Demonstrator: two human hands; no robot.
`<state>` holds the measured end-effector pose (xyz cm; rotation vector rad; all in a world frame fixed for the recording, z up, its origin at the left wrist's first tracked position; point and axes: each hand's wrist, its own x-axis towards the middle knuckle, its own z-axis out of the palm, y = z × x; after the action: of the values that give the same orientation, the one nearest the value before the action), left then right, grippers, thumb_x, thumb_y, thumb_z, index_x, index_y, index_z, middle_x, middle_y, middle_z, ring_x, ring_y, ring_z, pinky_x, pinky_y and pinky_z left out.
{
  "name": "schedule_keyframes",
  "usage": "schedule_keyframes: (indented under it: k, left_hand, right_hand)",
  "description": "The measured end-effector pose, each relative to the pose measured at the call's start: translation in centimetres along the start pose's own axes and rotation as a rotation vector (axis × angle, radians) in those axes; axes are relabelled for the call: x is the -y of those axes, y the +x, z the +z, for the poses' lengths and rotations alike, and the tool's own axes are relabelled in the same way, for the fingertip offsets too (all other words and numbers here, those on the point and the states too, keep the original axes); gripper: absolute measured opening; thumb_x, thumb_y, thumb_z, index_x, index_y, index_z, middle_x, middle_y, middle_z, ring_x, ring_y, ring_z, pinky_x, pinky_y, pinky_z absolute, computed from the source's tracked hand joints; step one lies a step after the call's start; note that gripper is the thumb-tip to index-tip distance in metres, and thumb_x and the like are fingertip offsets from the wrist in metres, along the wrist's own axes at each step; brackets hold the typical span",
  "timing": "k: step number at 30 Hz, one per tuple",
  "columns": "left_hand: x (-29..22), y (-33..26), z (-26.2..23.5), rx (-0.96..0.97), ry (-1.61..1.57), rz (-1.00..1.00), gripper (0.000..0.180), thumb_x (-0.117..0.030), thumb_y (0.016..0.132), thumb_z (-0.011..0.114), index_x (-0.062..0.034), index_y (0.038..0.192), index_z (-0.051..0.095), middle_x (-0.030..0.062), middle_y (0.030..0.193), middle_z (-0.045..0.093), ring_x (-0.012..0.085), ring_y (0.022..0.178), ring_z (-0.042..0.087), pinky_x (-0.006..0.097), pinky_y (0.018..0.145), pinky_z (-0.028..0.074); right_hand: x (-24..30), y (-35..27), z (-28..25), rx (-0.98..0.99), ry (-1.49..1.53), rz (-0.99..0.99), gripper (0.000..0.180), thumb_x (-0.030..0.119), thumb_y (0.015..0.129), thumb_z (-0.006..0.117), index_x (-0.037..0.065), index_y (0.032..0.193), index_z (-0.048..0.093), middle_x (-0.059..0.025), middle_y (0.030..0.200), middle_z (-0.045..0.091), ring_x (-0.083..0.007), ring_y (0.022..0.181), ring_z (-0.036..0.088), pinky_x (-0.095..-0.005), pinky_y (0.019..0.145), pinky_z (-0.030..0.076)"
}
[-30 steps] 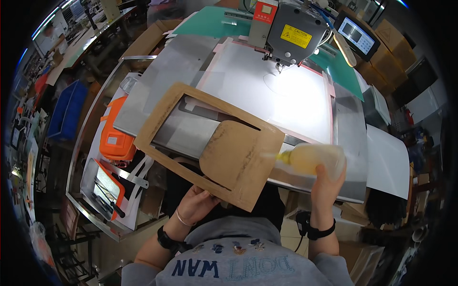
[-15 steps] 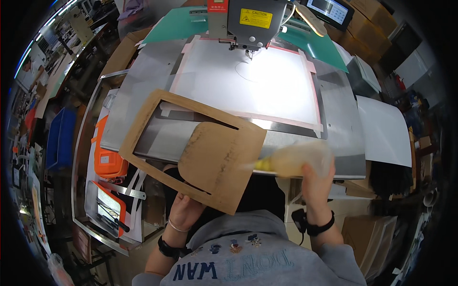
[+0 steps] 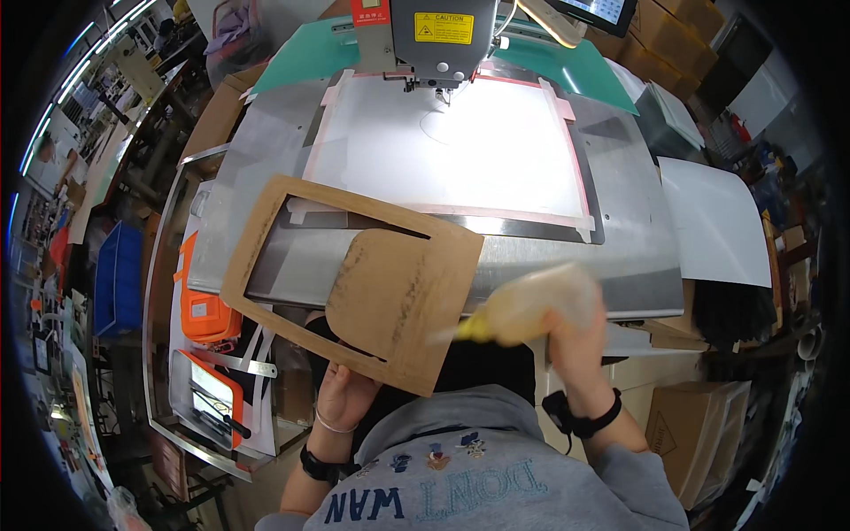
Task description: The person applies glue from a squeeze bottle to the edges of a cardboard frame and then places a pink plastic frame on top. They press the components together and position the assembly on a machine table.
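Brown board template (image 3: 354, 274), centre frame, tilted over the desk (image 3: 620, 257) edge: left hand (image 3: 341, 394) clamped on its lower edge. Yellowish squeeze bottle (image 3: 531, 305), blurred, lower right of centre: right hand (image 3: 571, 341) wrapped around it, nozzle toward the template. Sewing machine (image 3: 434, 35), top centre.

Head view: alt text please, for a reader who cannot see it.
A person's left hand holds a brown cardboard template while the right hand aims a blurred yellow squeeze bottle at it, before a sewing machine on a metal table.
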<state>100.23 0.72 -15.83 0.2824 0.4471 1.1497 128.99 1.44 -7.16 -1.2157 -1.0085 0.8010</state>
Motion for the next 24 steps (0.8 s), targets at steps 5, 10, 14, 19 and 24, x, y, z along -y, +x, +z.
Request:
schedule_keyframes:
  k: [5, 10, 14, 19, 24]
  left_hand:
    - [0.2, -0.2, 0.3, 0.002, 0.003, 0.010, 0.044, -0.021, 0.080, 0.064, -0.0120, 0.120, 0.048, 0.0051, 0.119, 0.054, 0.0242, 0.112, 0.049, 0.043, 0.094, 0.039]
    - [0.1, -0.1, 0.1, 0.003, 0.008, 0.007, 0.042, -0.021, 0.080, 0.064, -0.0127, 0.119, 0.049, 0.0046, 0.119, 0.053, 0.0244, 0.112, 0.049, 0.043, 0.094, 0.039]
    - [0.1, -0.2, 0.3, -0.014, 0.016, 0.007, 0.042, -0.021, 0.080, 0.064, -0.0122, 0.118, 0.050, 0.0046, 0.119, 0.053, 0.0245, 0.112, 0.049, 0.043, 0.094, 0.039]
    - [0.0, -0.3, 0.1, 0.004, 0.005, 0.012, 0.046, -0.020, 0.079, 0.064, -0.0112, 0.121, 0.048, 0.0050, 0.120, 0.053, 0.0248, 0.113, 0.049, 0.043, 0.093, 0.041]
    - [0.1, 0.0, -0.3, 0.026, 0.093, 0.014, 0.055, -0.029, 0.079, 0.063, -0.0119, 0.126, 0.042, 0.0049, 0.127, 0.046, 0.0247, 0.119, 0.042, 0.043, 0.098, 0.033]
  right_hand:
    - [-0.5, 0.9, -0.3, -0.031, 0.106, 0.034, 0.041, 0.010, 0.072, 0.070, 0.001, 0.106, 0.050, -0.0043, 0.094, 0.057, -0.0122, 0.087, 0.053, -0.0272, 0.080, 0.044]
    - [-1.2, 0.2, 0.1, 0.013, 0.014, 0.006, 0.043, 0.009, 0.072, 0.070, 0.000, 0.109, 0.049, -0.0051, 0.096, 0.057, -0.0131, 0.089, 0.053, -0.0274, 0.080, 0.044]
    - [-1.1, -0.9, -0.2, 0.161, -0.012, 0.001, 0.043, 0.008, 0.072, 0.069, 0.000, 0.110, 0.049, -0.0061, 0.098, 0.058, -0.0139, 0.092, 0.054, -0.0288, 0.083, 0.043]
    - [-1.3, 2.8, -1.2, -0.179, 0.165, -0.046, 0.032, 0.001, 0.078, 0.060, -0.001, 0.108, 0.050, -0.0058, 0.097, 0.058, -0.0134, 0.088, 0.055, -0.0267, 0.079, 0.045]
    - [-1.4, -1.3, -1.2, 0.119, -0.073, -0.007, 0.038, 0.010, 0.076, 0.068, 0.000, 0.108, 0.050, -0.0050, 0.097, 0.057, -0.0126, 0.089, 0.054, -0.0270, 0.081, 0.043]
